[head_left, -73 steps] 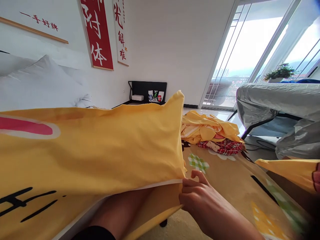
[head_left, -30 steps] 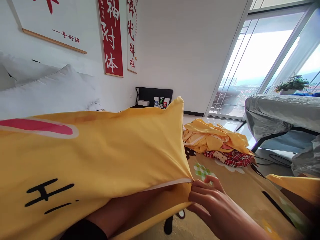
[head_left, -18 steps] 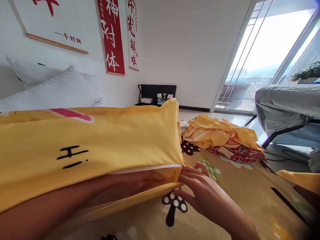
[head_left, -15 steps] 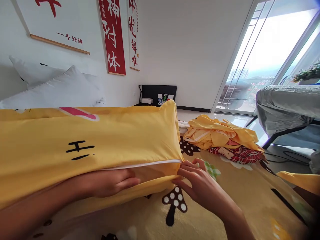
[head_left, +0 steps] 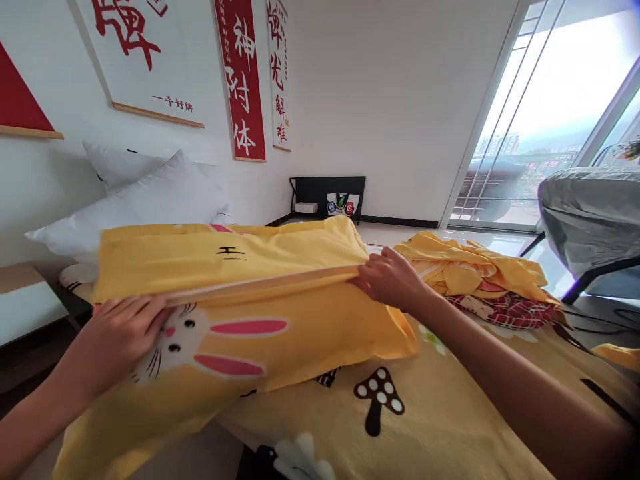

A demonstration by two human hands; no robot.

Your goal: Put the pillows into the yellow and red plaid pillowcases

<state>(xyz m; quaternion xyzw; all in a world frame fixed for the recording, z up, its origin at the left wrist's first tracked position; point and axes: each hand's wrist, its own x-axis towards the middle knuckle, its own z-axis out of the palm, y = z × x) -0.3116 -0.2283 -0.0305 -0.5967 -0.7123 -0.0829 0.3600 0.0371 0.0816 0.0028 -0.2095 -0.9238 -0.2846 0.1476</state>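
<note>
A yellow pillowcase (head_left: 320,320) with a printed rabbit lies across the bed in front of me and looks filled out at its far part. Its long open edge has a pale strip running between my hands. At the left end of that edge, my left hand (head_left: 117,340) has its fingers closed on the cloth beside the rabbit's face. Near the right corner, my right hand (head_left: 387,277) pinches the same edge. The near panel hangs down toward me from both hands. What is inside the pillowcase is hidden.
White pillows (head_left: 150,187) rest against the left wall. A heap of yellow cloth (head_left: 475,263) lies on red plaid fabric (head_left: 505,310) at the right. Beneath is a beige blanket (head_left: 450,413) with mushroom prints. A grey-covered chair (head_left: 590,213) stands by the glass door.
My left hand has come out of the pillowcase opening and moved left to grip its edge. The near panel with the rabbit now shows. My right hand has risen slightly.
</note>
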